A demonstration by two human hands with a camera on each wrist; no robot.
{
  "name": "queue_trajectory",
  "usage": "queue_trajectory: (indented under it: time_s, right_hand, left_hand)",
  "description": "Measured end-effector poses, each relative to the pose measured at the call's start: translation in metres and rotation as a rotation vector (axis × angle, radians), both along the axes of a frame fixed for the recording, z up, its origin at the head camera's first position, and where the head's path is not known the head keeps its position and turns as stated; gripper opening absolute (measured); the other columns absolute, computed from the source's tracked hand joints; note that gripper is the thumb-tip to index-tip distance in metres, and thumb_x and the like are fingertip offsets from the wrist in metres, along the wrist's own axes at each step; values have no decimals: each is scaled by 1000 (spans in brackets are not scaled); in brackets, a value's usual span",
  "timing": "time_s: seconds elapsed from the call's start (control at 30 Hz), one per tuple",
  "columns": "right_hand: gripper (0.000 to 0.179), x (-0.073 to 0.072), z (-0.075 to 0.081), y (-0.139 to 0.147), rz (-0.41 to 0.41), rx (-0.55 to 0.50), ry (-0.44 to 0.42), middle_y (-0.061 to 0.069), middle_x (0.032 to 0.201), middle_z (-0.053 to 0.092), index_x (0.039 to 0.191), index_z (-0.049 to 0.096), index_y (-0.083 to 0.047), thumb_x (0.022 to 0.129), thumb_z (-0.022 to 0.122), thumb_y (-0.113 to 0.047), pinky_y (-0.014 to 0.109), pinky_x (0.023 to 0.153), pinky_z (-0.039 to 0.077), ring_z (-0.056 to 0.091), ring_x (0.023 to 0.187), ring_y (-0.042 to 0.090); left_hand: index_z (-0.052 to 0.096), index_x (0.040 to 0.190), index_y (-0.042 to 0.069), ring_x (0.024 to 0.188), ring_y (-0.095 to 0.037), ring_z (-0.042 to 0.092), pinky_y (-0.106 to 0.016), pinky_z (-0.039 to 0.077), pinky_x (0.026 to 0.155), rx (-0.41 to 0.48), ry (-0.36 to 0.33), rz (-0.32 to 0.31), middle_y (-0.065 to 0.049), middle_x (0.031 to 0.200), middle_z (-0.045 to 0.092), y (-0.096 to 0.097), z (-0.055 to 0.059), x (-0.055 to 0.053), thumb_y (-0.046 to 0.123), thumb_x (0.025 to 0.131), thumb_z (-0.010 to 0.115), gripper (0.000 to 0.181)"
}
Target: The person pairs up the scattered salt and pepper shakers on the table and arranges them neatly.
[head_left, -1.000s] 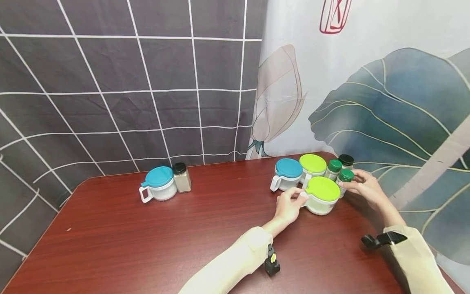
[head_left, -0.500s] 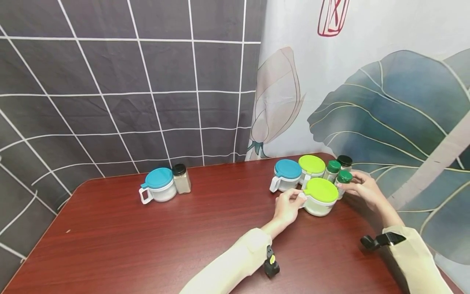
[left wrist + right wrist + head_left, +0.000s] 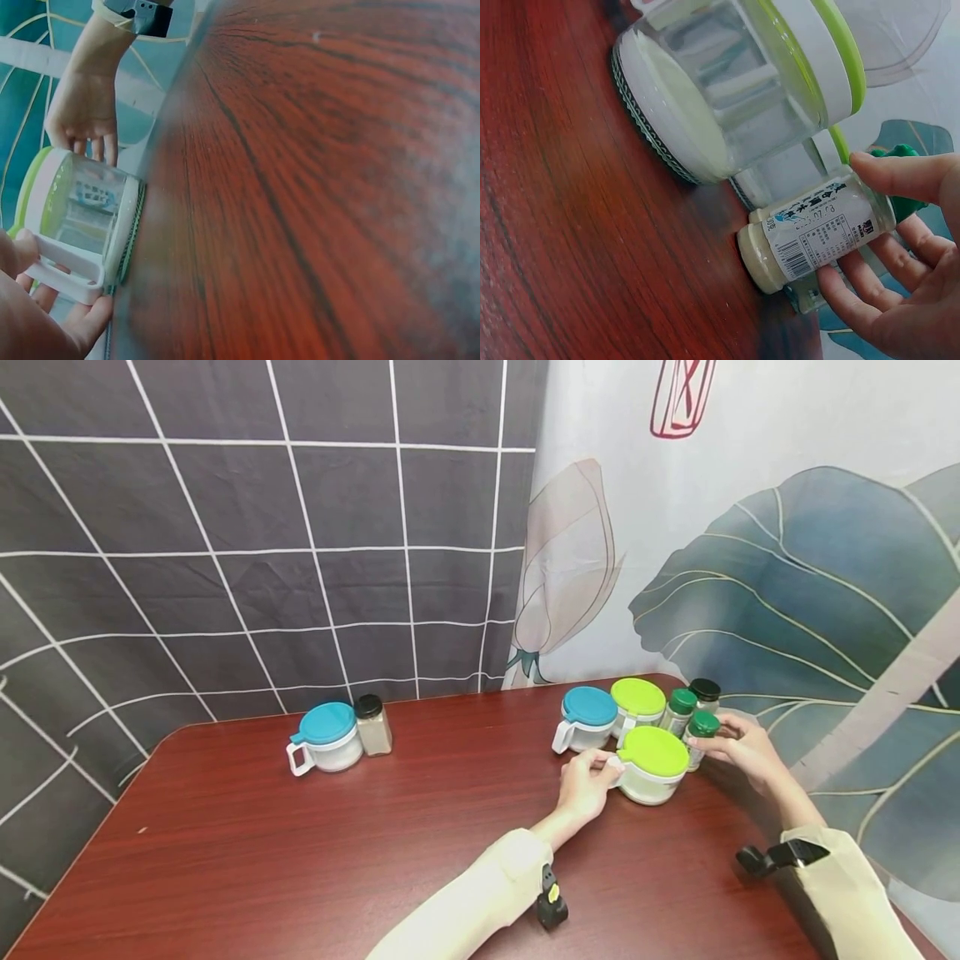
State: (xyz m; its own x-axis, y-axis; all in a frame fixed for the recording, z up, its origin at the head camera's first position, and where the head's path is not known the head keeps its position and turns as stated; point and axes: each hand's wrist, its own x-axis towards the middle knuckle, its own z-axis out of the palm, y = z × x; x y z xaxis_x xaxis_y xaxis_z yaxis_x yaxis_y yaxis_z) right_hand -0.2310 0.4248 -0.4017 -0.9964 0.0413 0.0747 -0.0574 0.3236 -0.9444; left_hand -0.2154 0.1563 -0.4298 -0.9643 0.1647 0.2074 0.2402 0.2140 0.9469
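Observation:
My left hand [image 3: 585,785] pinches the white handle [image 3: 71,274] of a clear seasoning jar [image 3: 652,756] with a lime-green lid. The jar stands upright on the table at the right, nearest to me of its group. Just right of it, my right hand [image 3: 746,752] holds a spice bottle [image 3: 821,229] with a green cap. Thumb and fingers lie on either side of this bottle near its cap in the right wrist view. Its printed label and pale contents show there. Behind stand another green-capped bottle [image 3: 678,714] and a black-capped bottle [image 3: 705,691].
A second lime-lidded jar [image 3: 637,696] and a blue-lidded jar [image 3: 588,714] stand behind the held jar. Far left on the red-brown table [image 3: 337,852] are another blue-lidded jar [image 3: 327,739] and a black-capped bottle [image 3: 373,731]. Patterned curtains [image 3: 450,568] hang along the back.
The lime-lidded jar in my left hand has shifted slightly left and toward me. My right hand keeps its hold on the green-capped spice bottle, nearly still.

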Motion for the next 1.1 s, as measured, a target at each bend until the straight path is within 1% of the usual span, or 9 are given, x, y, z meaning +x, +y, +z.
queue_trajectory:
  time_s: [0.13, 0.33, 0.37, 0.43, 0.53, 0.6, 0.8, 0.97, 1.1]
  right_hand:
    - [29, 0, 0, -1, -19, 30, 18, -22, 80, 63, 91, 60, -33, 85, 70, -6, 18, 67, 56, 65, 73, -5]
    - [27, 1, -2, -2, -74, 142, 58, -26, 79, 61, 95, 58, -31, 84, 72, -11, 18, 66, 56, 62, 72, -8]
    - [25, 1, -2, -3, -90, 165, 71, -27, 78, 60, 96, 58, -29, 84, 73, -13, 18, 65, 56, 62, 72, -9]
    - [23, 2, -2, -6, -135, 237, 95, -29, 77, 58, 99, 59, -20, 82, 75, -18, 16, 64, 54, 59, 71, -11]
    - [35, 3, -3, -10, -203, 352, 140, -32, 75, 55, 104, 60, -7, 80, 78, -25, 12, 63, 48, 55, 71, -15]
    - [44, 3, -3, -12, -232, 410, 156, -34, 75, 52, 108, 59, -1, 79, 78, -28, 11, 63, 43, 52, 71, -17]
    - [45, 5, -2, -15, -238, 434, 181, -34, 76, 51, 109, 60, 0, 78, 79, -27, 10, 64, 41, 51, 70, -17]
    - [45, 6, -2, -16, -220, 445, 187, -33, 75, 53, 109, 61, 0, 78, 79, -27, 12, 62, 43, 53, 69, -15]
    - [46, 7, 0, -17, -229, 464, 183, -32, 74, 53, 110, 62, -1, 77, 79, -28, 13, 62, 42, 52, 69, -15]
  left_hand:
    - [73, 98, 7, 81, -12, 70, -15, 48, 74, -11, 5, 11, -7, 90, 74, 1, -1, 1, 18, 86, 66, 17]
    - [72, 98, 5, 82, -12, 70, -15, 49, 73, 7, 6, 18, -8, 90, 74, 2, 0, 2, 16, 85, 65, 18]
    - [72, 98, 5, 82, -13, 70, -15, 49, 73, 7, 7, 19, -8, 90, 74, 2, 0, 2, 16, 85, 65, 18]
    - [72, 98, 5, 83, -13, 70, -16, 49, 74, -2, 9, 23, -8, 90, 74, 1, 1, 2, 16, 85, 65, 18]
    - [72, 99, 5, 86, -13, 69, -18, 49, 77, -27, 5, 34, -7, 92, 75, 1, 1, 2, 16, 85, 64, 19]
    - [72, 99, 6, 89, -14, 69, -20, 49, 78, -40, -6, 39, -7, 93, 74, 1, 1, 2, 17, 86, 64, 19]
    - [71, 99, 7, 91, -13, 68, -21, 49, 79, -55, -23, 41, -6, 94, 74, 2, 0, 2, 17, 87, 64, 18]
    - [72, 99, 6, 87, -12, 68, -19, 49, 76, -57, -23, 59, -6, 91, 74, 2, -1, 2, 15, 86, 65, 17]
    - [72, 98, 7, 86, -12, 67, -19, 49, 74, -67, -16, 68, -6, 90, 74, 1, -1, 1, 15, 86, 66, 16]
